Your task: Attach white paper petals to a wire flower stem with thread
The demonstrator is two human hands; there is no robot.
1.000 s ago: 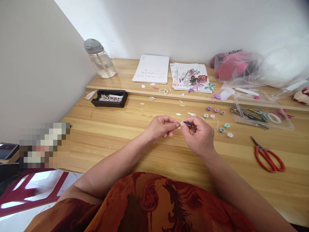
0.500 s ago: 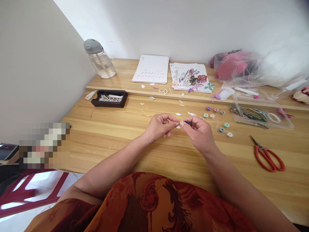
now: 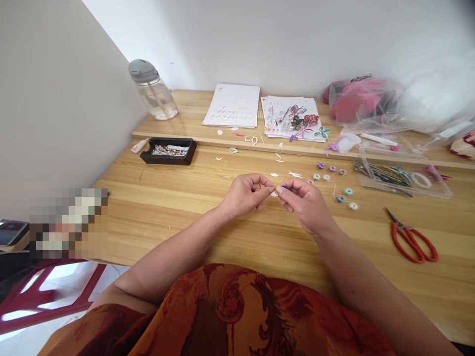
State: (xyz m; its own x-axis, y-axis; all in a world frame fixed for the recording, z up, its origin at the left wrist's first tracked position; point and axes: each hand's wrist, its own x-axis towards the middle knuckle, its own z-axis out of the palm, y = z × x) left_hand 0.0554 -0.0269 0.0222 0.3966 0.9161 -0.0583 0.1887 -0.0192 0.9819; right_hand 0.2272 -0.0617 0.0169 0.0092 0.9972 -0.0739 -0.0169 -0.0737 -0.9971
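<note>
My left hand is closed in a pinch, thumb against forefinger; what sits between the fingertips is too small to make out. Its tips almost meet those of my right hand, also closed. A small blue thing, mostly hidden by the right fingers, shows in that grip; its colour and size resemble a thread bobbin. Beneath the fingertips lies a white leaf-shaped paper piece, partly covered. Another white paper leaf and a pointed white scrap lie just beyond. Several thread bobbins are scattered right of my hands.
Red-handled scissors lie at right. Behind them stands a clear plastic box of tools. A black tray of beads and a water bottle are at left. Paper stacks, one bearing flower ornaments, rest on the raised shelf.
My right hand's fingers have shifted slightly around the blue thing, and its fingertips have lowered a little. My left hand stays almost in place, still pinched.
</note>
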